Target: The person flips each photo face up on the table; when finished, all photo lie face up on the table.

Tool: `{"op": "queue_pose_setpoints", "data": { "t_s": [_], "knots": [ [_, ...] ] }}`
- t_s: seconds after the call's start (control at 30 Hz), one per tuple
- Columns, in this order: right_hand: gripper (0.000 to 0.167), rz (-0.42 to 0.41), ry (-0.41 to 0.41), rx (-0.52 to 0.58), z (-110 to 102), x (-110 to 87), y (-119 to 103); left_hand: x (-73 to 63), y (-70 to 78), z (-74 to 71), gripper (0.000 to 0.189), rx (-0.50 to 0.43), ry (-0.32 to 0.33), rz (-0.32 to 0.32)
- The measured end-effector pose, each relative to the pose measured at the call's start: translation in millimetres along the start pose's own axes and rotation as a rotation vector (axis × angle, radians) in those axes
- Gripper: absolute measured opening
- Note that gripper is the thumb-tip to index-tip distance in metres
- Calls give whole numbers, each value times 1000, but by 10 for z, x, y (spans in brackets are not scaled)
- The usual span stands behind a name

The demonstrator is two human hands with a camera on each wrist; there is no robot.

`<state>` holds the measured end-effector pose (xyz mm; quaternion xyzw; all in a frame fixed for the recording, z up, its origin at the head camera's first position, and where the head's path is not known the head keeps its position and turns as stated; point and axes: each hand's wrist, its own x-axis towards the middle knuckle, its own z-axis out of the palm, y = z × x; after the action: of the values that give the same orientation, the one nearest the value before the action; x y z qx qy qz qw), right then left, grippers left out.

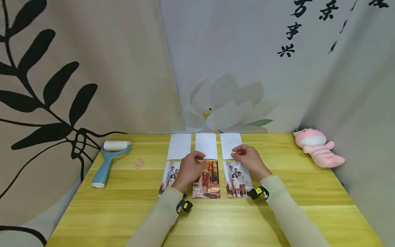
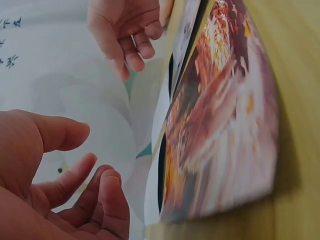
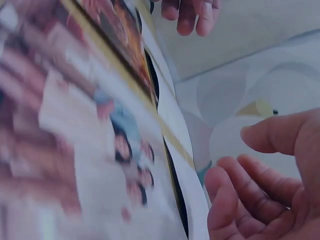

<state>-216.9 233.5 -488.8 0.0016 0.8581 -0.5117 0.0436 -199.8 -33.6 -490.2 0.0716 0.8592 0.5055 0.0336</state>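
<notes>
Three photo prints lie face up in a row: a family portrait (image 1: pixel 165 176) on the left, a dog photo (image 1: pixel 205 181) in the middle, another family portrait (image 1: pixel 237 181) on the right. Behind them is a row of white cards: left card (image 1: pixel 179 145), middle card (image 1: pixel 205 144), right card (image 1: pixel 229 141). My left hand (image 1: pixel 192 168) is over the left and middle photos, partly covering both. Over the right photo's far edge and the right card is my right hand (image 1: pixel 250 160). In the wrist views, the fingers of both hands are loosely bent, thumbs apart, holding nothing.
A blue-handled lint roller (image 1: pixel 106 166) lies at the table's left side. Beside it is a small pink ring (image 1: pixel 138 164). At the back right rests a pink plush toy (image 1: pixel 319 149). A printed curtain (image 1: pixel 129 68) hangs behind the wooden table (image 1: pixel 216 223).
</notes>
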Motion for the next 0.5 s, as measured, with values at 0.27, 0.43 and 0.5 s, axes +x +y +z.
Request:
{"op": "queue_pose_setpoints", "data": {
  "t_s": [0.27, 0.43, 0.5],
  "knots": [
    [40, -8, 29, -118, -218, 102, 212, 205, 157, 386, 30, 20, -21, 46],
    [50, -1, -4, -194, -271, 162, 280, 331, 272, 551, 38, 133, -23, 75],
    [54, -3, -20, -231, -273, 181, 290, 383, 293, 602, 38, 184, -20, 81]
  ]
}}
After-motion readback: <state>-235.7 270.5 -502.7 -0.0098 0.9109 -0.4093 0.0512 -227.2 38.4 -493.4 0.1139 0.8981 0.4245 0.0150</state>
